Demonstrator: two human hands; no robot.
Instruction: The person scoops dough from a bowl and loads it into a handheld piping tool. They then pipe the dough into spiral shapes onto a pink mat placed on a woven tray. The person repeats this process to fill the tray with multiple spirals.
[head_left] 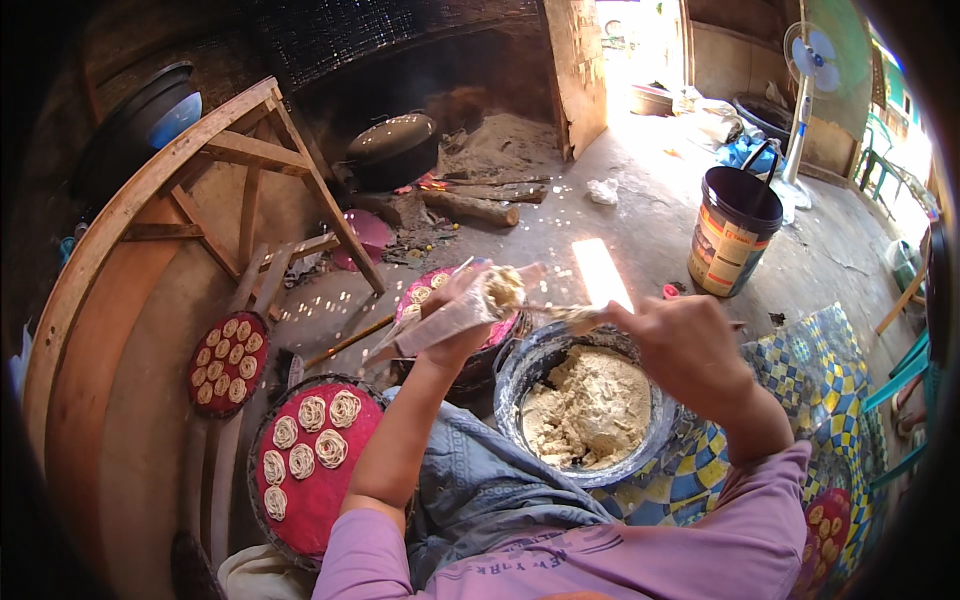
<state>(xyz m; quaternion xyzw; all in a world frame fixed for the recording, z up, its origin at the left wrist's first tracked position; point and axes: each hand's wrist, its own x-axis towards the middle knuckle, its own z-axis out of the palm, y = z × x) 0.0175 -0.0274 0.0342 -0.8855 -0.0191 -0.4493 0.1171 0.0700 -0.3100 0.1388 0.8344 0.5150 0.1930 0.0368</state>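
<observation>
Pink-purple cotton covers the shoulders of a seated person, seen from above, whose two bare hands meet over a dough-smeared tub point(503, 402). The left hand point(468, 338) has its grip closed around a pale, trough-like tool point(443, 329), which slants upward to the right; beige dough fills its near opening. The right hand point(685, 340) has a tight grip on a thin stick point(583, 318) coated with dough; its far end reaches that opening, though blur hides whether they touch.

Below the hands, a thick mound of dough point(600, 400) sits inside the tub, just in front of the lap. To the left, a round red tray point(320, 515) carries seven coiled dough rosettes point(331, 448) grouped toward its upper part. A smaller red tray point(221, 404) farther left holds more rosettes. Another, partly hidden, is behind the left hand.

On the right, a tall black bucket point(735, 245) stands on the floor near a patterned mat point(790, 372). Farther back, a lidded dark pot point(393, 152) stands by glowing embers and logs point(470, 207).
</observation>
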